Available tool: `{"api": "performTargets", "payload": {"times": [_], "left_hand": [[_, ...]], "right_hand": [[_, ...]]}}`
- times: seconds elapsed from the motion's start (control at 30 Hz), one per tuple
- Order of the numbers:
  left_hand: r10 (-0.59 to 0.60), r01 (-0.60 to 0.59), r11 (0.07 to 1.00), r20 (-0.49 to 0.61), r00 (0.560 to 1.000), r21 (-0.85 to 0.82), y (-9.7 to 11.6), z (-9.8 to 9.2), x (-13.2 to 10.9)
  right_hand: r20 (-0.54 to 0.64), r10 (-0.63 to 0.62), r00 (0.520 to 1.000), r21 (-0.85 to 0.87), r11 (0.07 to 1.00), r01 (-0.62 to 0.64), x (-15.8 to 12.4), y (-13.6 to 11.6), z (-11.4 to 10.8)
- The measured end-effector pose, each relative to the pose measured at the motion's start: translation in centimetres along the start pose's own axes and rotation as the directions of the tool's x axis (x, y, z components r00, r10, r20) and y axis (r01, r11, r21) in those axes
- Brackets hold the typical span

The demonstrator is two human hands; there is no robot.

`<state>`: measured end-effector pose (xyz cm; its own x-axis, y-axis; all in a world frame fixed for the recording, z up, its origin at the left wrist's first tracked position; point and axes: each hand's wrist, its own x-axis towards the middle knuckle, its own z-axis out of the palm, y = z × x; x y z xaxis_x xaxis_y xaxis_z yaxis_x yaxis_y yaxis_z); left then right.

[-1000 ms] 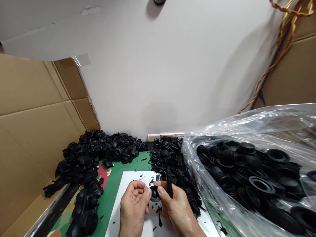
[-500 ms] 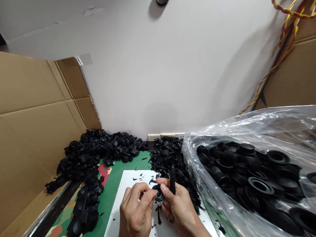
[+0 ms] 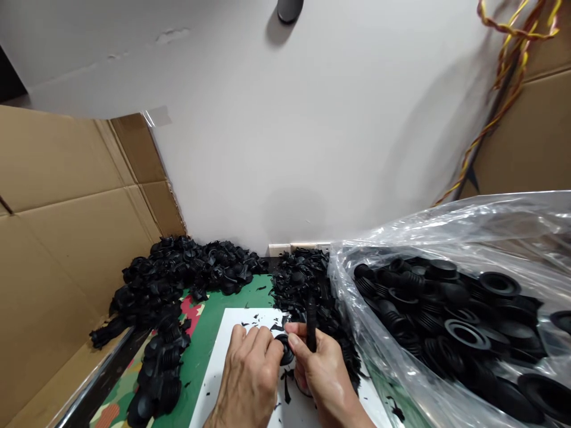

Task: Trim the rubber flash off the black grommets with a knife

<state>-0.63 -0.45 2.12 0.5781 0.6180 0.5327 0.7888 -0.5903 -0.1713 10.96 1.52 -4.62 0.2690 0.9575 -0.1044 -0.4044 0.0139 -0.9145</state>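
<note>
Over a white board [image 3: 214, 371], both hands meet at a small round black rubber part [image 3: 285, 349] with ringed edges. My left hand [image 3: 255, 371] is closed on its left side, back of the hand upward, fingertips partly hidden. My right hand [image 3: 322, 362] pinches the same part between thumb and forefinger. A dark stick-like tool [image 3: 311, 324] also stands up out of my right hand; its lower end is hidden. Thin black rubber scraps [image 3: 286, 389] lie on the board below and around the part.
A clear plastic bag [image 3: 357, 321] full of ribbed black rubber parts [image 3: 466, 334] stands on the right. Ribbed pieces are heaped [image 3: 196, 267] at the left, and black shreds [image 3: 306, 276] lie behind the board. Cardboard [image 3: 66, 232] walls the left; a green mat [image 3: 236, 299] lies underneath.
My left hand has rolled over the rubber part, its back now turned up and its fingers bent further down. My right hand keeps its grip. The view has shifted slightly.
</note>
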Motion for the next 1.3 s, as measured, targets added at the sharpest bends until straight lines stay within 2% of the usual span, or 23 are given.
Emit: {"api": "performTargets", "payload": {"times": [0.2,0.33,0.43,0.5,0.63,0.7,0.87,1.0,1.17,1.3], "left_hand": [[0.104,-0.100,0.994,-0.075,0.992,0.051,0.8,0.1,1.0],[0.106,-0.099,0.993,-0.107,0.989,0.065,1.0,0.5,1.2],[0.051,-0.044,0.998,-0.151,0.987,0.051,0.8,0.5,1.1],[-0.018,0.015,1.000,-0.166,0.986,-0.024,0.6,0.4,0.9],[-0.234,0.201,0.938,-0.089,0.968,-0.284,0.4,0.2,0.2],[-0.289,0.252,0.896,-0.049,0.956,-0.365,0.3,0.2,-0.2],[-0.283,0.261,0.885,0.001,0.959,-0.386,0.1,-0.5,-0.4],[-0.261,0.255,0.914,0.023,0.965,-0.314,-0.1,-1.1,0.0],[-0.238,0.240,0.946,0.034,0.971,-0.218,0.1,-1.6,0.6],[-0.330,0.342,0.910,0.088,0.940,-0.233,0.5,-1.7,0.9]], "right_hand": [[0.032,-0.022,0.999,-0.084,0.996,0.025,-0.9,-1.9,0.3],[0.037,-0.044,0.998,-0.126,0.991,0.048,-1.3,-3.0,0.4],[0.050,-0.052,0.997,-0.118,0.991,0.058,-1.2,-3.3,0.3],[0.064,-0.039,0.997,-0.094,0.995,0.044,-1.0,-3.2,0.2],[0.102,0.028,0.994,-0.026,0.999,-0.025,-0.6,-2.9,0.1],[0.122,0.070,0.990,0.026,0.997,-0.074,-0.7,-3.0,0.2],[0.179,0.181,0.967,0.186,0.959,-0.213,-1.3,-4.1,0.9],[0.186,0.199,0.962,0.227,0.944,-0.239,-1.3,-4.5,1.1],[0.172,0.114,0.979,0.169,0.975,-0.143,-0.9,-3.5,0.5],[0.140,-0.020,0.990,0.043,0.999,0.015,-0.8,-2.6,0.1]]}}
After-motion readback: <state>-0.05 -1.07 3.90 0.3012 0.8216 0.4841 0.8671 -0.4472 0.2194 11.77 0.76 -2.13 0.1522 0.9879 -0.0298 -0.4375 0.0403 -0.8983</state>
